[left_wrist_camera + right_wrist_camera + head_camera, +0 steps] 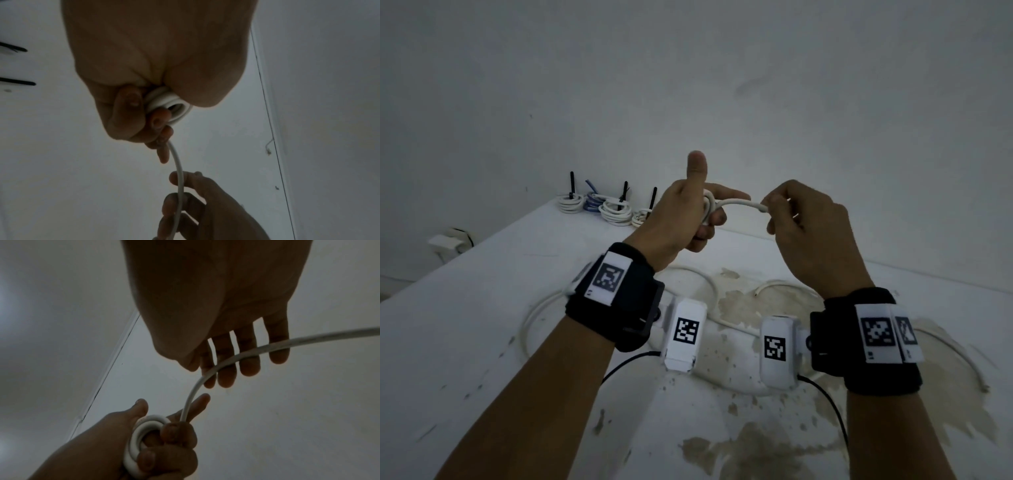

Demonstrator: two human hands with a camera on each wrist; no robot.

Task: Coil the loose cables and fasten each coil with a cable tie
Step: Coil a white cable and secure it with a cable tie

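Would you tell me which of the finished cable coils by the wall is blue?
The blue cable coil, second from the left; the other three are white.

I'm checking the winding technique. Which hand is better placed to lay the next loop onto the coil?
Probably the right hand: it pinches the free cable beside the coil. The left hand is busy gripping that coil.
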